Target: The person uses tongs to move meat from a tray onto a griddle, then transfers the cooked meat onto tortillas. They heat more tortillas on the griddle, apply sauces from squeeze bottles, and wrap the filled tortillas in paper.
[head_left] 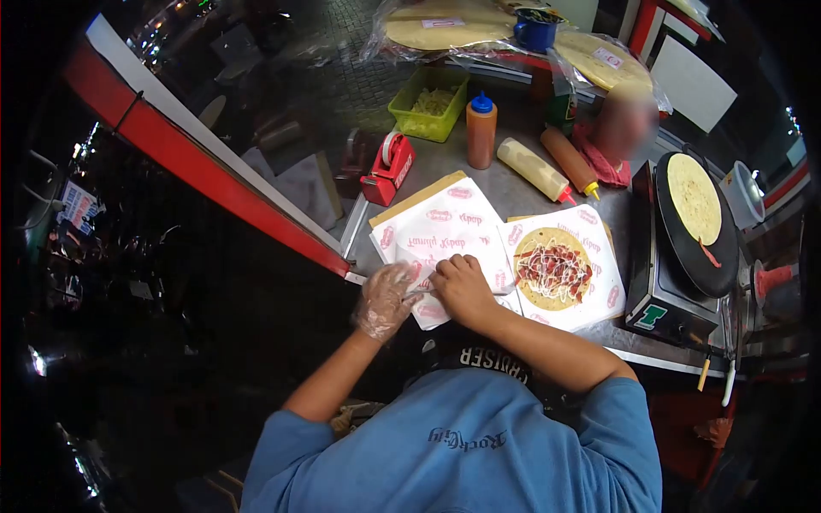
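My left hand (386, 301), in a clear plastic glove, is closed on the near left edge of a printed sheet of wrapping paper (445, 224). Close beside it, my bare right hand (464, 289) has its fingers curled on the same near edge. What lies under the fingers is hidden. More printed paper lies beneath the sheet. To the right, a flat tortilla (554, 267) rests open on another sheet, its middle covered with reddish filling and white sauce in thin lines.
A red tape dispenser (391, 168), green tub of shredded vegetables (429, 104), orange sauce bottle (481, 131) and two lying bottles (534, 169) stand behind. On the right, a tortilla (694, 198) sits on a black griddle (723, 274). Stacked flatbreads (449, 30) are at the back.
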`<state>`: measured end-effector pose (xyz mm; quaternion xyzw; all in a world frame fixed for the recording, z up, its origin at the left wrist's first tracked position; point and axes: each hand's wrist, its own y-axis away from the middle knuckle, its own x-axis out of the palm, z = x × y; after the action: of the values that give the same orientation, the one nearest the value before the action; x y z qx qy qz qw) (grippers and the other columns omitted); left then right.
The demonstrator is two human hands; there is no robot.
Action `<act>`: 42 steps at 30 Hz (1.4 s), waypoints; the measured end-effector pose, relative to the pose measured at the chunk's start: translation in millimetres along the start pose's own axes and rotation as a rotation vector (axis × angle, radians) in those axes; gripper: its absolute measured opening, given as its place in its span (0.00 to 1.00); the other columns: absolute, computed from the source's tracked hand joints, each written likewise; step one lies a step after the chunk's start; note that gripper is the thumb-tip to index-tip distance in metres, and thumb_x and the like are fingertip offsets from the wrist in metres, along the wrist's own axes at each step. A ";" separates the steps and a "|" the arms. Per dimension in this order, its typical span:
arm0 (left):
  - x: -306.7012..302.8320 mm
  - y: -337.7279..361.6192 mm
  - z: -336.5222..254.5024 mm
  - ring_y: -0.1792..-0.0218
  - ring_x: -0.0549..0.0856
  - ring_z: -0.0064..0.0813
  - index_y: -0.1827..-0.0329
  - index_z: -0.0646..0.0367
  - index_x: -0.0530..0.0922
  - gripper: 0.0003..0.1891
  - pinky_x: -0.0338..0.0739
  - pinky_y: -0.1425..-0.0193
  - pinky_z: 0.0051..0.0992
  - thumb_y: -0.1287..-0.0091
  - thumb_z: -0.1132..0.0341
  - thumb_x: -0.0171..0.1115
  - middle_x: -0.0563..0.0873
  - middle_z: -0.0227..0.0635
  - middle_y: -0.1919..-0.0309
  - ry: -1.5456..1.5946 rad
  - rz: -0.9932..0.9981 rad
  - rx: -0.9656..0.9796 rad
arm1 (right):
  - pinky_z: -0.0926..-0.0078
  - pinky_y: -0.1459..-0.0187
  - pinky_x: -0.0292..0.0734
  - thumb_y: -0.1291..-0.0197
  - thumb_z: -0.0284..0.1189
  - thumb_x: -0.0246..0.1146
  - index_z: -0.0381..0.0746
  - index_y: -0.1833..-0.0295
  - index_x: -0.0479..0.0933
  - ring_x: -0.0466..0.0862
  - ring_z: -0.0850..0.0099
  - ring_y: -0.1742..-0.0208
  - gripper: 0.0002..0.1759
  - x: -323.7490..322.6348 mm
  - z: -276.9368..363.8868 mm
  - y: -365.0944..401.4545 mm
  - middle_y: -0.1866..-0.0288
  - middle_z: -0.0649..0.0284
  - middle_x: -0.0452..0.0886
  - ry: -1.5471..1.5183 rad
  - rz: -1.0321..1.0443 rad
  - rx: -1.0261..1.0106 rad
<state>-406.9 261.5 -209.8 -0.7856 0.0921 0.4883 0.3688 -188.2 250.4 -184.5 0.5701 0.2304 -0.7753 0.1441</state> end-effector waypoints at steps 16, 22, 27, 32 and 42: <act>83.0 -46.1 107.9 0.49 0.84 0.39 0.47 0.52 0.83 0.19 0.75 0.35 0.39 0.29 0.48 0.64 0.86 0.36 0.55 0.366 0.238 0.154 | 0.49 0.32 0.66 0.39 0.36 0.70 0.40 0.54 0.83 0.82 0.59 0.48 0.13 6.1 -54.9 -75.4 0.57 0.59 0.87 0.173 -0.052 0.419; 69.0 -82.9 95.4 0.50 0.84 0.40 0.48 0.49 0.83 0.15 0.77 0.41 0.39 0.32 0.53 0.67 0.86 0.35 0.55 0.345 0.340 -0.318 | 0.49 0.38 0.69 0.44 0.30 0.71 0.41 0.53 0.82 0.82 0.55 0.45 0.13 -8.5 -83.9 -112.1 0.56 0.57 0.87 -0.383 0.273 0.642; 87.7 -78.1 111.5 0.52 0.85 0.35 0.45 0.51 0.88 0.17 0.79 0.43 0.37 0.33 0.55 0.66 0.88 0.32 0.47 0.413 0.184 0.125 | 0.41 0.26 0.59 0.44 0.29 0.69 0.42 0.56 0.83 0.81 0.59 0.40 0.10 -4.0 -56.6 -43.6 0.58 0.60 0.86 -0.035 -0.125 0.069; 45.2 -82.8 57.6 0.42 0.84 0.36 0.38 0.53 0.83 0.19 0.75 0.33 0.37 0.26 0.55 0.60 0.87 0.34 0.41 0.080 0.364 -0.010 | 0.38 0.22 0.49 0.39 0.28 0.67 0.44 0.51 0.86 0.79 0.64 0.38 0.11 -3.0 -66.5 -55.8 0.52 0.65 0.85 0.054 -0.383 -0.141; 55.9 -25.4 31.9 0.54 0.83 0.45 0.41 0.60 0.81 0.19 0.78 0.45 0.48 0.34 0.66 0.63 0.86 0.45 0.53 0.095 -0.055 -0.160 | 0.73 0.64 0.75 0.31 0.33 0.70 0.32 0.53 0.87 0.79 0.76 0.69 0.13 39.2 -2.1 -243.4 0.67 0.64 0.85 -1.349 -0.135 0.883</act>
<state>-388.1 313.0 -252.0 -0.8369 0.0486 0.4461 0.3134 -316.9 460.4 -175.3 -0.0314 -0.1997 -0.9788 -0.0337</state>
